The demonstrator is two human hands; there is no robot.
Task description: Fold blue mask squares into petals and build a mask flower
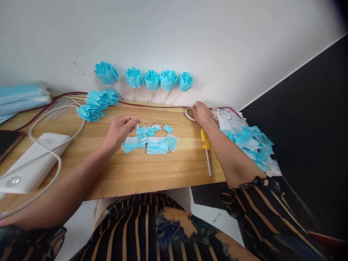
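My left hand (119, 129) hovers over the wooden desk (152, 170), fingers curled in a loose pinch just left of a heap of cut blue paper pieces (152, 139); I cannot make out anything in it. My right hand (200, 111) reaches to the desk's far right edge. Its fingers rest closed on a white ring-shaped thing (188, 115), perhaps a tape roll. A yellow-handled tool (206, 143) lies under my right forearm. Blue paper flowers on sticks (160, 80) lean against the wall. More blue flowers (96, 103) lie flat on the desk.
A white power bank (32, 159) with a white cable (58, 163) sits at the left. A stack of blue sheets (21, 96) is at the far left. A clear bag under blue scraps (248, 141) hangs over the desk's right end.
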